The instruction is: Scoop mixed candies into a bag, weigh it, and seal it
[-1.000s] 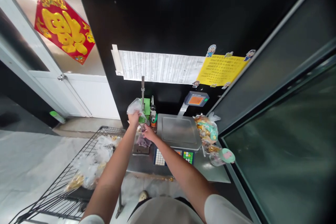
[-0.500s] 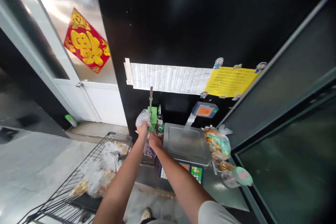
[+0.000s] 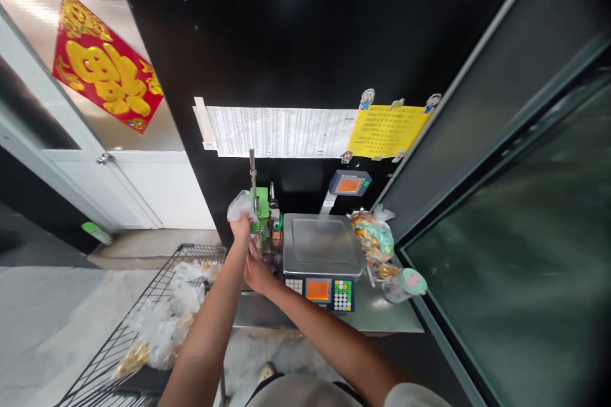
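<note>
My left hand (image 3: 241, 227) is closed around the gathered top of a clear plastic bag (image 3: 239, 206), just left of the green bag-neck sealer (image 3: 260, 205) with its upright metal post. Lower down, my right hand (image 3: 258, 272) is closed at the lower part of the bag, below the sealer. Its fingertips are partly hidden, and what the bag contains cannot be made out. Right of my hands stands a weighing scale (image 3: 322, 245) with a steel pan, an orange-lit display and a keypad.
A wire cart (image 3: 119, 324) with several filled plastic bags stands at the left. Packaged goods (image 3: 375, 235) and a clear jar with a green lid (image 3: 411, 282) sit right of the scale. Printed sheets (image 3: 281, 132) hang on the black wall. A glass panel (image 3: 515, 229) borders the right.
My view has turned to the right. My right hand has moved down from the sealer's base, while my left hand stays beside the sealer with the bag.
</note>
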Demonstrator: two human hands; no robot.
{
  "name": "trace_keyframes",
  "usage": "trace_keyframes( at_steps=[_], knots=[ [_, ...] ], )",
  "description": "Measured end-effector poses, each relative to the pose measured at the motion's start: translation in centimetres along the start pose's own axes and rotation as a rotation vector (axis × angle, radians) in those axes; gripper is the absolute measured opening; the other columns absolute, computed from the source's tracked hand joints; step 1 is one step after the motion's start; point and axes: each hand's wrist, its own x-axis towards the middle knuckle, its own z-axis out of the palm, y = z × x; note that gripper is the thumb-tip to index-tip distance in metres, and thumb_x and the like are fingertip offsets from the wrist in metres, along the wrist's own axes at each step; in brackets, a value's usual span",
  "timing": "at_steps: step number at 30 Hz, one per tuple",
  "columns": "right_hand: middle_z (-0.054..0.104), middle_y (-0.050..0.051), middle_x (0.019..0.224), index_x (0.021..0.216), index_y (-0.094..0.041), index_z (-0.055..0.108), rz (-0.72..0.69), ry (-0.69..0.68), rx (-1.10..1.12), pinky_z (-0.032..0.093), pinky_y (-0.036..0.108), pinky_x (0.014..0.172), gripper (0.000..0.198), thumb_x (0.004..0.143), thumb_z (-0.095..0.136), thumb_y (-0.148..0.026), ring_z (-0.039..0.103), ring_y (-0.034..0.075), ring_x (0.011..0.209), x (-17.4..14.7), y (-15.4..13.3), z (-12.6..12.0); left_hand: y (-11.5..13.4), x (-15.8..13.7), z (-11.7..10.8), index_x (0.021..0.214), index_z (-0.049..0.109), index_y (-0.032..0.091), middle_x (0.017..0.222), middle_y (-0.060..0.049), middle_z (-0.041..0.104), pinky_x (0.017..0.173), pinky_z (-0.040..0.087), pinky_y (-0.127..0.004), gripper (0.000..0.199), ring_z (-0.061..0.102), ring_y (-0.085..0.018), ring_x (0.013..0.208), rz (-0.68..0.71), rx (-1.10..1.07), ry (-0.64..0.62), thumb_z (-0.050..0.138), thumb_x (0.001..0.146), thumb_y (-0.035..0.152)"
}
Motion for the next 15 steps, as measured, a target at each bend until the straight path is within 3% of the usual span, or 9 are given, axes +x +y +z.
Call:
trace_keyframes(
  at_steps=[2,4,5,7,10,11,13,15],
  knots=[
    [0.042,0.021,0.167,0.156,-0.012,0.053,-0.044,0.054,0.086,0.052,0.041,0.111,0.062,0.094,0.054,-0.015,0.056,0.031,0.141,-2.0,-0.1,-1.7,0.1,0.1,0.2,0.118,0.063,0.018,0.116,-0.011,0.072,0.08,0.063,-0.033,0.035,0.075,-0.023,0.1,0.002,-0.012,0.002,0.063,0.084,0.012],
    [0.069,0.015,0.138,0.119,-0.015,0.075,-0.016,0.111,0.216,0.056,0.036,0.101,0.032,0.094,0.056,-0.018,0.068,0.027,0.121,-3.4,-0.1,-4.4,0.2,0.2,0.4,0.117,0.062,0.018,0.114,-0.011,0.072,0.079,0.064,-0.034,0.035,0.075,-0.023,0.099,0.004,-0.026,0.004,0.062,0.083,0.011],
    [0.076,0.011,0.113,0.098,-0.017,0.075,0.038,0.151,0.291,0.059,0.032,0.09,0.021,0.095,0.055,-0.021,0.073,0.024,0.103,-3.6,0.0,-6.2,0.2,0.2,0.5,0.117,0.063,0.018,0.113,-0.011,0.072,0.078,0.064,-0.034,0.035,0.075,-0.023,0.099,0.006,-0.031,0.006,0.062,0.082,0.011],
    [0.068,0.002,0.072,0.076,-0.019,0.064,0.193,0.258,0.439,0.055,0.026,0.063,0.027,0.099,0.051,-0.028,0.069,0.017,0.065,-2.9,0.1,-10.5,0.2,0.2,0.5,0.117,0.063,0.018,0.114,-0.011,0.072,0.078,0.064,-0.034,0.034,0.075,-0.023,0.099,0.014,-0.036,0.003,0.062,0.083,0.011],
    [0.065,-0.001,0.074,0.094,-0.021,0.059,0.383,0.46,0.608,0.043,0.022,0.042,0.031,0.105,0.047,-0.046,0.059,0.013,0.045,1.0,0.5,-17.0,0.2,0.0,0.4,0.117,0.063,0.018,0.117,-0.012,0.071,0.08,0.064,-0.033,0.032,0.074,-0.021,0.098,0.04,-0.029,-0.021,0.062,0.085,0.012],
    [0.064,-0.001,0.073,0.097,-0.021,0.058,0.467,0.46,0.619,0.043,0.022,0.039,0.036,0.105,0.048,-0.054,0.059,0.014,0.043,2.8,0.5,-18.7,0.2,0.0,0.3,0.117,0.063,0.018,0.117,-0.012,0.071,0.079,0.064,-0.033,0.032,0.074,-0.021,0.097,0.052,-0.022,-0.035,0.062,0.085,0.013],
    [0.062,0.0,0.066,0.097,-0.019,0.059,0.619,0.329,0.651,0.046,0.024,0.038,0.052,0.101,0.051,-0.071,0.06,0.016,0.042,6.4,0.5,-20.8,0.2,-0.2,0.2,0.117,0.064,0.017,0.115,-0.011,0.072,0.077,0.063,-0.031,0.032,0.074,-0.02,0.094,0.081,0.001,-0.067,0.062,0.085,0.014],
    [0.06,0.001,0.061,0.096,-0.018,0.059,0.682,0.229,0.736,0.049,0.026,0.038,0.061,0.097,0.053,-0.079,0.062,0.018,0.043,9.5,0.1,-21.2,0.2,-0.2,0.0,0.116,0.065,0.016,0.111,-0.01,0.072,0.074,0.062,-0.03,0.031,0.073,-0.019,0.089,0.116,0.033,-0.094,0.063,0.085,0.015]
  ],
)
